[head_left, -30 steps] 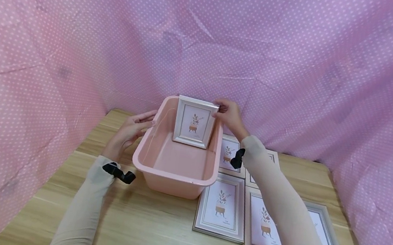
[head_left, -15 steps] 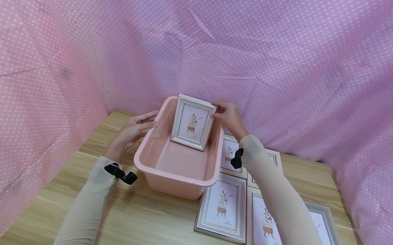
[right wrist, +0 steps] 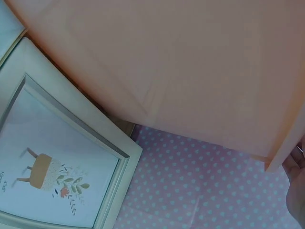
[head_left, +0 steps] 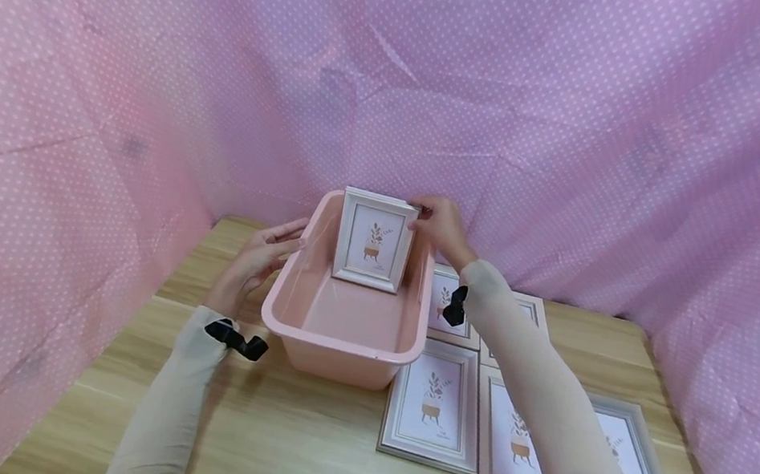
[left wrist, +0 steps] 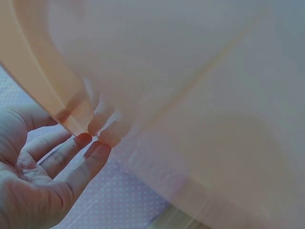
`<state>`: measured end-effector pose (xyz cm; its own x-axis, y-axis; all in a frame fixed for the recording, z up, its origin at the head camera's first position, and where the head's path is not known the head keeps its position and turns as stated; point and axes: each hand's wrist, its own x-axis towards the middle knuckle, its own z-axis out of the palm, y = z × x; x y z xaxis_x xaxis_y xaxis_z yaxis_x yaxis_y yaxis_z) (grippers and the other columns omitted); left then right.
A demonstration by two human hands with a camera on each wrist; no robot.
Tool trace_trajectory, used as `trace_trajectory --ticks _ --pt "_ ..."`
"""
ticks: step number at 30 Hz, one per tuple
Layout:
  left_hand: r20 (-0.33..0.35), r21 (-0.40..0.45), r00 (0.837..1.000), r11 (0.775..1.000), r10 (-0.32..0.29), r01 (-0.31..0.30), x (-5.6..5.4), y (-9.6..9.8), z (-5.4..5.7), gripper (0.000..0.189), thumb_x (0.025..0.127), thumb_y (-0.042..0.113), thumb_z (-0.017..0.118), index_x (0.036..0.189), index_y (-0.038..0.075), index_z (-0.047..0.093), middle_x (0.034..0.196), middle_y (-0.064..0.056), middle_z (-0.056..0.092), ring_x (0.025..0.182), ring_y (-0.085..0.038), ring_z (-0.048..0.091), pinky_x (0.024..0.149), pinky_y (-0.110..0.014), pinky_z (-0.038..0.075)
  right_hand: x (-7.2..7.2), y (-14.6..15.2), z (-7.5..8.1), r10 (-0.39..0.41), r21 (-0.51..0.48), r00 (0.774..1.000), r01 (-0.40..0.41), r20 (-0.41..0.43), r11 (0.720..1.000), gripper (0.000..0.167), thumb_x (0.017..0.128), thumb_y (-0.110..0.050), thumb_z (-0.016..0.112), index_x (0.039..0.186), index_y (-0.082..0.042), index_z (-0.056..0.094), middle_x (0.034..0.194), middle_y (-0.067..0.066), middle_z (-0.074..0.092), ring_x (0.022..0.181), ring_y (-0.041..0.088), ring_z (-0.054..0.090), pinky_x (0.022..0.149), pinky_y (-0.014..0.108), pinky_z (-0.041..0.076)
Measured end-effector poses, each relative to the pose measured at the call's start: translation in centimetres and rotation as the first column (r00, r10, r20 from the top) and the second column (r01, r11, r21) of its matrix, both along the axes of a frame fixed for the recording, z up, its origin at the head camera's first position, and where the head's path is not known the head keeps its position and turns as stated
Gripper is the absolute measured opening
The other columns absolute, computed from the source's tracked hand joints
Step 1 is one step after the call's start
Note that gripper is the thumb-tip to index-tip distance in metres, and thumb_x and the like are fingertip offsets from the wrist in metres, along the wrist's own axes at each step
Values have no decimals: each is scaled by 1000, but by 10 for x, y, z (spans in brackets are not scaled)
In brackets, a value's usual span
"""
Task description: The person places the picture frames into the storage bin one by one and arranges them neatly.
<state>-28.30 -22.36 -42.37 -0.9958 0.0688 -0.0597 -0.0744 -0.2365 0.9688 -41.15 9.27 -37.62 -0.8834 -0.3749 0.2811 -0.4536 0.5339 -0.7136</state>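
A pink plastic basin point(head_left: 343, 341) stands on the table in the head view. Inside, near its far end, a small silver-white picture frame point(head_left: 374, 240) with a plant print stands upright. A second edge shows behind its top. My right hand point(head_left: 441, 225) pinches that frame's upper right corner over the basin's rim; in the right wrist view only part of the hand point(right wrist: 295, 183) shows at the right edge. My left hand point(head_left: 256, 262) touches the basin's left side with its fingers extended. In the left wrist view, the left hand's fingertips point(left wrist: 100, 151) meet the outer wall below the rim.
Several picture frames lie face up right of the basin, including a near silver one point(head_left: 435, 407), a pinkish one point(head_left: 490, 463) and a large grey one point(head_left: 653, 470). My right forearm partly covers them. A pink dotted curtain point(head_left: 403, 70) surrounds the wooden table point(head_left: 291, 451).
The upright picture frame has tilted and shifted slightly inside the basin, with my right hand still pinching its corner. The left hand remains against the basin. The view has shifted a little.
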Motion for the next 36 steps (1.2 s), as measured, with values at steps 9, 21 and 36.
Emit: trace_trajectory --ticks 9,21,36 --pt "10 -22 1000 1000 -16 16 0 6 -3 60 101 5 62 155 1 37 142 -5 61 103 0 67 87 -17 60 -1 10 -7 -21 -34 999 19 -42 999 39 84 9 77 122 3 71 119 24 72 105 37 71 94 44 61" --pt "-7 -5 1000 1000 -11 11 -3 1 -2 61 101 5 62 156 0 36 114 15 67 99 0 67 82 -16 60 -2 15 1 -14 -30 997 12 -76 999 41 85 7 76 125 3 69 123 23 70 113 38 67 103 45 56" --pt "5 -21 1000 999 -24 24 -10 -4 -2 62 101 8 62 157 3 35 146 -9 53 103 -1 66 85 -17 60 3 37 10 42 -27 993 -45 -110 999 41 86 3 73 127 5 67 127 23 68 111 39 66 97 46 58"
